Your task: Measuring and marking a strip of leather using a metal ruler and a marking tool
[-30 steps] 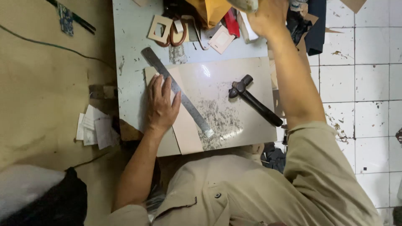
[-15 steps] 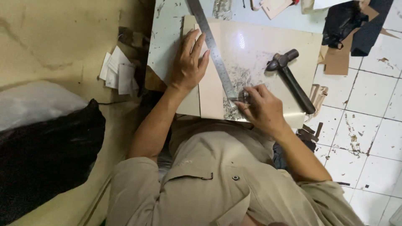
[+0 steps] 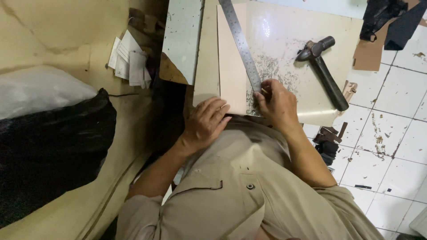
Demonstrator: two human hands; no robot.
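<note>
A long steel ruler (image 3: 242,44) lies slanted across a pale beige sheet (image 3: 231,66) on a scratched cream cutting board (image 3: 311,26). My right hand (image 3: 276,106) is closed around a small thin tool (image 3: 265,91), whose tip is at the ruler's near end. My left hand (image 3: 207,122) rests with its fingers spread on the near edge of the beige sheet, left of the ruler, and holds nothing. A black hammer (image 3: 324,71) lies on the board, to the right of my right hand.
A grey metal plate (image 3: 182,40) lies under the board's left side. Folded white papers (image 3: 129,58) and a black-and-white bag (image 3: 49,133) are on the left. Brown and dark scraps (image 3: 387,22) lie on the white tiled floor (image 3: 391,133) to the right.
My right hand came back from the far clutter down to the ruler's near end with a small tool. My left hand slid from beside the ruler to the sheet's near edge.
</note>
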